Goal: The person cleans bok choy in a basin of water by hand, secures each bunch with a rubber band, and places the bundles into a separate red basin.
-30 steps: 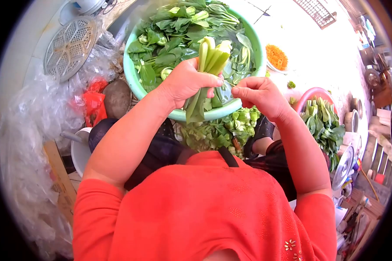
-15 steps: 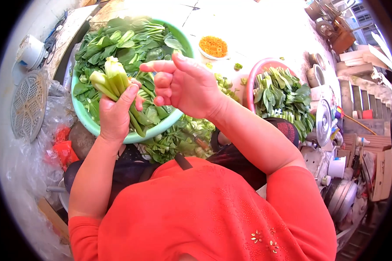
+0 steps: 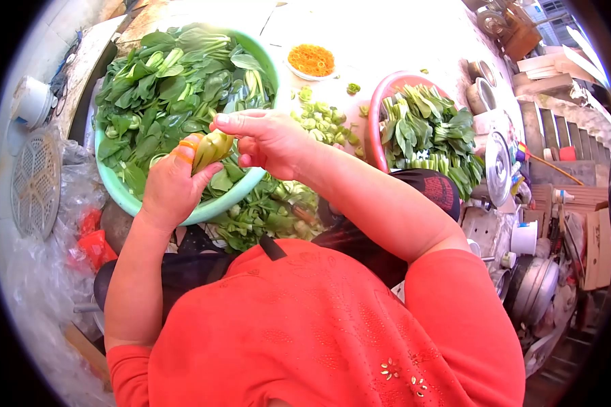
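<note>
My left hand point(image 3: 173, 180) is closed around a small bunch of pale green stalks point(image 3: 214, 149), over the near side of a green tub point(image 3: 217, 207) full of leafy greens point(image 3: 170, 88). An orange band point(image 3: 189, 144) shows at the fingers of that hand, beside the stalks. Just right of the bunch is my right hand point(image 3: 271, 141), its thumb and index finger pinched together near the stalk ends. Whatever may be between those fingertips is too small to make out.
A bowl of orange bands point(image 3: 311, 61) stands beyond the hands, near cut stalk ends point(image 3: 322, 122). To the right is a pink tub point(image 3: 375, 115) with bundled greens point(image 3: 431, 132). Loose greens point(image 3: 265, 214) lie before my lap. A mesh lid point(image 3: 36, 184) leans at left.
The stalks have turned in my left hand, and an orange band now shows there. My right hand has changed from spread fingers to a pinch. The camera view has shifted slightly.
</note>
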Demonstrator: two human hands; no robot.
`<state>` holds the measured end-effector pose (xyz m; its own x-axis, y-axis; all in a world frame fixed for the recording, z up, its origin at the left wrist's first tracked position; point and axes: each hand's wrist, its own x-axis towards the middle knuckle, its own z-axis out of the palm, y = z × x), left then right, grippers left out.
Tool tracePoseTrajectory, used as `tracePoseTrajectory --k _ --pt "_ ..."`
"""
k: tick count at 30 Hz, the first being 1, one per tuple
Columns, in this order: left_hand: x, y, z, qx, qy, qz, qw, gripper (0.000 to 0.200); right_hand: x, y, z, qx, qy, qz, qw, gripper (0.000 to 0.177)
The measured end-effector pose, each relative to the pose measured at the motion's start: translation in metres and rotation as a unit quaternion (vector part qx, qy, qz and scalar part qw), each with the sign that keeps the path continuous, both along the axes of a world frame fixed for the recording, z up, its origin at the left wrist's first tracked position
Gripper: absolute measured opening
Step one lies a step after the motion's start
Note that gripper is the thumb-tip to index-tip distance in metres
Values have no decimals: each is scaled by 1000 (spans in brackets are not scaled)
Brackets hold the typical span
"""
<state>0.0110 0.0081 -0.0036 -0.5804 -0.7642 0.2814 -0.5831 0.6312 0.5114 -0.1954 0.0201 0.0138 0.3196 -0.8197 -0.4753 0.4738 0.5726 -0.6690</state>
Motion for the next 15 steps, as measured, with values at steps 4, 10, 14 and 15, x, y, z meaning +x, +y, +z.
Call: tracePoseTrajectory --k 4,10,14,15 --pt "0 5 -2 -34 -78 -33 996 45 5 6 -1 35 54 -28 998 22" --pt "5 12 -13 27 -24 -44 998 42 2 2 -18 81 10 -18 996 13" --pt "8 13 -13 39 10 -59 997 40 -2 1 -19 106 -43 -12 993 13" --pt "11 14 -17 67 66 -48 994 39 -3 -1 -22 114 -56 -28 992 13"
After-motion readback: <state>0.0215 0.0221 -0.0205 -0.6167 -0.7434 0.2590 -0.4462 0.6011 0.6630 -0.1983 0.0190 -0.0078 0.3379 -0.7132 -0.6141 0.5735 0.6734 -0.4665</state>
